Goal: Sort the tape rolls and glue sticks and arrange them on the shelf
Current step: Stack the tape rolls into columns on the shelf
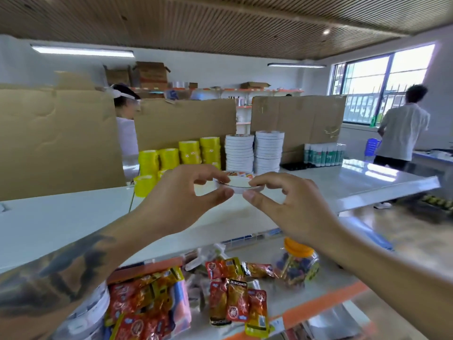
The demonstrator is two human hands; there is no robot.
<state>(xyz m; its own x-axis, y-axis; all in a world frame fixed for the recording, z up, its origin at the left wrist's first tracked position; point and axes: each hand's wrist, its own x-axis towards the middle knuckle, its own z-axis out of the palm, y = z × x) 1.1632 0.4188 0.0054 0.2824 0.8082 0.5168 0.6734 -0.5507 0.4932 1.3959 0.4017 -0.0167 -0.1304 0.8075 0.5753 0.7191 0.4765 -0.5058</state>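
1. Holding a flat white tape roll with a printed paper core [237, 183] level between both hands, I kept it just above the white shelf top [343, 182].
2. My left hand [186, 195] pinched its near-left rim with thumb and forefinger; my right hand [286, 204] pinched the right rim the same way, so each grip was closed on the roll.
3. I judged this two-sided hold kept it flat for stacking.
4. Behind it stood two stacks of white flat rolls [255, 150], yellow tape rolls [181, 155] and a row of glue sticks [323, 154], each sort grouped apart.
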